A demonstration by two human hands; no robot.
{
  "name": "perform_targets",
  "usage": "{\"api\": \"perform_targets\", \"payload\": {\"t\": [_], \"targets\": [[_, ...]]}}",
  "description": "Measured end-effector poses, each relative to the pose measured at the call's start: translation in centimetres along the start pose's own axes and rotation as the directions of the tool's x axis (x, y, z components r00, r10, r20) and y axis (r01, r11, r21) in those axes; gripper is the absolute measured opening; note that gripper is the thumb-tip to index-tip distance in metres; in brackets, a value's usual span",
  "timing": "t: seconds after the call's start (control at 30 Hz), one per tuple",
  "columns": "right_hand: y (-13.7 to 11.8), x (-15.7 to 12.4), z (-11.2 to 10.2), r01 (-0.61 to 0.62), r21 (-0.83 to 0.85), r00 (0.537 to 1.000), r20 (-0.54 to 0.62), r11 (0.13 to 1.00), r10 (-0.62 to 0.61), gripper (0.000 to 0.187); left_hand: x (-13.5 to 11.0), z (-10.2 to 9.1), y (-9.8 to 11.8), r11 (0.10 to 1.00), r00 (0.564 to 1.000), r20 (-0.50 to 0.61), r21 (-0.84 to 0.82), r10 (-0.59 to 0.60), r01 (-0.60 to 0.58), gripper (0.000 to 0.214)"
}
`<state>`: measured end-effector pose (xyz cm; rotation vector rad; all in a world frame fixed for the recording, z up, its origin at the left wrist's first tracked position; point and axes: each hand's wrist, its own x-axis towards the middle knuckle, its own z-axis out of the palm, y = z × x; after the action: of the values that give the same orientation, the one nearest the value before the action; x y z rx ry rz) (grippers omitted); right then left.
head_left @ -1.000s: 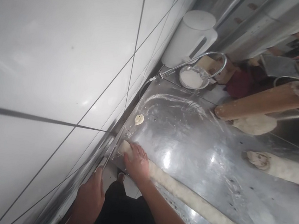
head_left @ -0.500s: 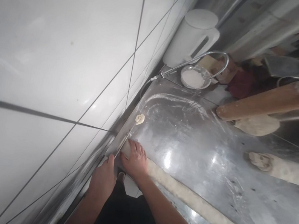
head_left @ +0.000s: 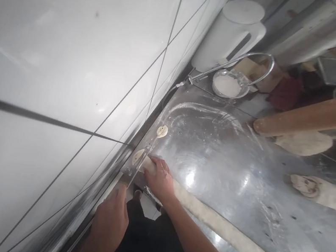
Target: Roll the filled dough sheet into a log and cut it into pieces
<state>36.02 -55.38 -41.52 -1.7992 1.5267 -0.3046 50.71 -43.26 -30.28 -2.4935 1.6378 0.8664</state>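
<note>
My left hand (head_left: 112, 216) is closed round the handle of a knife, whose thin blade (head_left: 137, 168) points away from me beside the cut end of a long dough roll (head_left: 219, 223). My right hand (head_left: 159, 179) lies over the roll near that end, its fingers curled round the dough. One small dough slice (head_left: 137, 156) lies to the left of the blade, by the wall-side edge of the metal worktop (head_left: 214, 159). Farther off, just past the knife tip, is another dough slice (head_left: 162, 131). The knife handle is mostly hidden in my left fist.
White wall tiles (head_left: 54, 51) rise close on my left. At the back stand a white jug (head_left: 231, 37) and a bowl of flour (head_left: 228, 86). A large rolling pin (head_left: 314, 114) leans over a dough lump (head_left: 305, 142). A thicker dough roll (head_left: 330, 195) lies at the right.
A second dough slice now lies apart from the roll's end, left of the blade. My left hand has drawn back toward me with the knife. The view has shifted slightly.
</note>
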Motion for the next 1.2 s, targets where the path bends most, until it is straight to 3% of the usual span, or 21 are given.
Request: {"api": "perform_targets", "payload": {"t": [0.13,0.27,0.37,0.53,0.6,0.67,0.8,1.0,1.1,1.2], "targets": [[0.0,-0.4,0.6,0.040,-0.036,0.998,-0.053,0.999,-0.042,0.038,1.4,1.5,0.9,0.996,0.992,0.128,0.094,-0.003,-0.009,0.033],[-0.3,-0.7,0.7,0.040,-0.052,0.997,-0.058,0.998,-0.043,0.037,4.7,2.4,2.1,0.996,0.991,0.126,0.074,0.038,-0.047,0.040],[-0.1,-0.9,0.5,0.022,-0.019,0.998,-0.053,1.000,-0.023,0.038,5.7,1.9,2.0,0.996,0.991,0.103,0.024,0.080,-0.083,0.034],[0.0,0.1,-0.3,-0.030,0.023,0.999,-0.027,0.999,0.031,0.044,3.0,0.7,-0.4,0.995,0.998,-0.035,-0.075,0.061,-0.063,0.031],[-0.6,1.4,-0.7,-0.001,-0.004,1.000,0.013,1.000,0.001,0.045,1.4,0.6,-1.7,0.993,0.994,-0.089,-0.094,0.058,-0.067,0.032],[-1.5,3.2,-0.8,0.084,-0.048,0.990,0.120,0.995,-0.077,0.046,-0.1,0.7,-2.9,0.990,0.989,-0.142,-0.127,0.037,-0.055,0.033],[-3.4,7.5,-0.3,0.224,-0.116,0.920,0.354,0.968,-0.170,0.039,-2.2,1.5,-5.2,0.982,0.977,-0.213,-0.188,-0.023,-0.018,0.033],[-4.2,11.9,-0.9,0.311,-0.136,0.854,0.474,0.941,-0.214,0.019,-4.2,2.2,-5.7,0.965,0.970,-0.177,-0.229,-0.169,0.126,0.040],[-3.9,11.9,-1.4,0.387,-0.096,0.806,0.519,0.917,-0.285,0.021,-4.8,2.4,-5.4,0.954,0.964,-0.169,-0.256,-0.203,0.156,0.044],[-4.0,11.0,-1.3,0.412,-0.105,0.807,0.503,0.905,-0.309,0.029,-5.1,2.8,-5.4,0.948,0.959,-0.171,-0.265,-0.227,0.178,0.046]]}}
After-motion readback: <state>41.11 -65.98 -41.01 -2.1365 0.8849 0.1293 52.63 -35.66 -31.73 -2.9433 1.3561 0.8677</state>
